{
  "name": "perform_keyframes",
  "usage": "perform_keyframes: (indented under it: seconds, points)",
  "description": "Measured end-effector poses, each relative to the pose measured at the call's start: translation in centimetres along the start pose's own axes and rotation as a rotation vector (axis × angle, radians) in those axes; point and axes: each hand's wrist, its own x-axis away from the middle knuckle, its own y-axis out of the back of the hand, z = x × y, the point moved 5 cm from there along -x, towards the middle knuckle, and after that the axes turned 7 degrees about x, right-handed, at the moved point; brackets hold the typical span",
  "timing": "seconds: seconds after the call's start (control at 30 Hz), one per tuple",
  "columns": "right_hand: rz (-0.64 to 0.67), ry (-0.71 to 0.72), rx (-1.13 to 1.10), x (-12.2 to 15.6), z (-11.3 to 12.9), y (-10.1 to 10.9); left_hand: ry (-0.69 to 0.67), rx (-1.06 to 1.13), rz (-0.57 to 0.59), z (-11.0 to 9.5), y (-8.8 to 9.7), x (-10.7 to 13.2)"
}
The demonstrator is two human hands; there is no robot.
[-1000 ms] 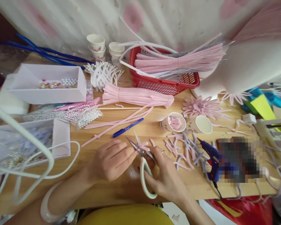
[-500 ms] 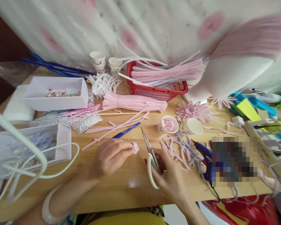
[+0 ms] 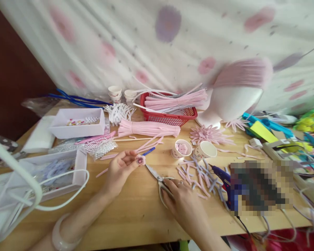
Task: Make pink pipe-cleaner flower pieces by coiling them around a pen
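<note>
Pinching a small pink pipe-cleaner rosette in the left hand, raised just above the tabletop's middle, seemingly to show its face. Clasping white-handled scissors in the right hand, blades flat toward the front edge, beside cut pipe-cleaner pieces.

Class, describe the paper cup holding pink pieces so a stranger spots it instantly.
Find the red basket on the table. In front, two paper cups sit side by side. The wanted cup holds pink pieces; the other cup looks empty.
</note>
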Motion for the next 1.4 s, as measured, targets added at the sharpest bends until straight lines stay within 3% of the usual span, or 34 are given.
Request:
perform_keyframes:
  seconds: [0.1, 0.2, 0.37, 0.63, 0.73, 0.87, 0.93, 1.07, 1.27, 1.4]
  points:
    - [0.038, -0.059, -0.097, -0.6, 0.1, 0.9, 0.024, 0.013, 0.002, -0.6, -0.6, 0.0]
    - [0.024, -0.125, -0.361, -2.3, 0.1, 1.5, 0.048, 0.027, 0.025, -0.7, -1.5, -0.1]
    - [-0.009, -0.087, -0.777, -6.1, 0.8, 0.5, 0.091, -0.052, 0.122, 0.4, -2.6, -1.0]
    - [-0.127, -0.038, -0.641, -6.5, 0.7, -2.5, 0.134, -0.207, 0.130, 2.9, -1.3, -1.1]
    - [-0.125, -0.035, -0.768, -6.2, 0.3, -3.2, 0.224, -0.155, 0.160, 3.8, -1.4, -0.8]
    - [-0.068, -0.038, -1.015, -6.1, 0.2, -3.6, 0.357, -0.101, 0.349, 4.3, -2.3, -0.3]
    - [-0.026, -0.048, -1.152, -6.1, 0.5, -3.8, 0.343, -0.079, 0.416, 4.0, -2.7, -0.1]
    - [0.027, -0.100, -1.343, -6.1, 0.9, -4.0, 0.270, -0.091, 0.436, 3.7, -2.7, -0.2]
    - [-0.065, -0.178, -1.337, -6.2, 0.4, -3.9, 0.360, 0.020, 0.410, 4.5, -2.1, -0.5]
    - [-0.106, -0.166, -1.322, -6.0, 0.6, -4.1, 0.281, -0.114, 0.436, 3.7, -2.5, -0.3]
